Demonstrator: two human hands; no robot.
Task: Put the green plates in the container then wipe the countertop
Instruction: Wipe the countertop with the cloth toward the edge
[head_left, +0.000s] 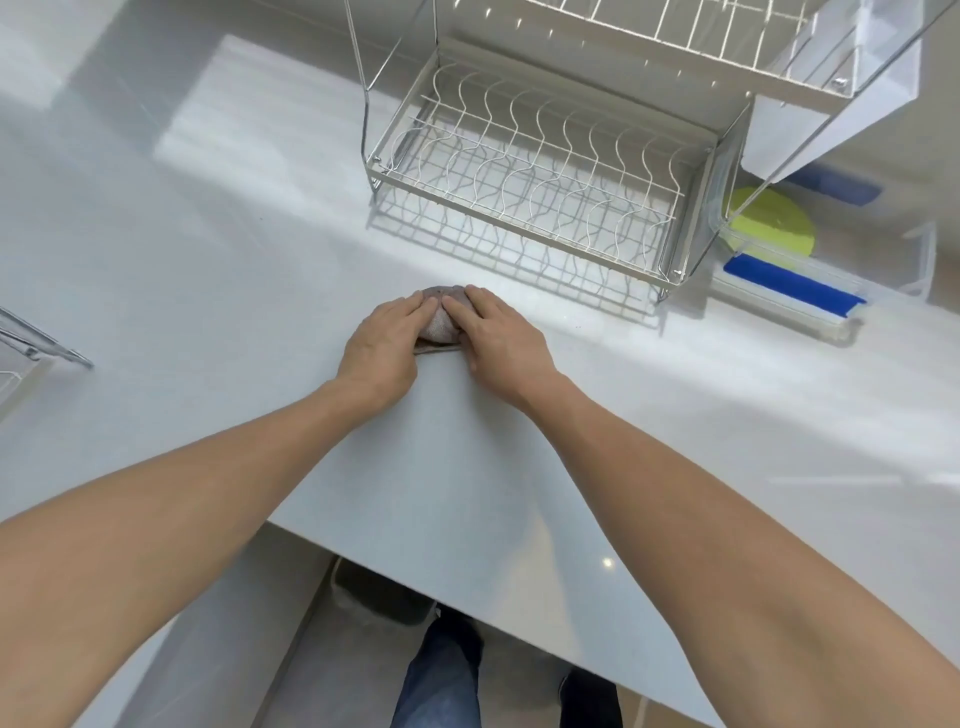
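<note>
On the smooth white countertop (208, 312), the left hand (382, 345) and the right hand (501, 340) press flat fingers (no real grip) on a crumpled brown cloth (439, 326), so it may slip free.

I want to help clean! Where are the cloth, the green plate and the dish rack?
cloth (439, 326): head view, its bunched middle.
green plate (776, 228): head view, its flat top face.
dish rack (524, 171): head view, middle of the lower wire shelf.

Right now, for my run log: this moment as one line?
phase: wiping countertop | left hand: presses cloth | right hand: presses cloth | green plates: in container
</note>
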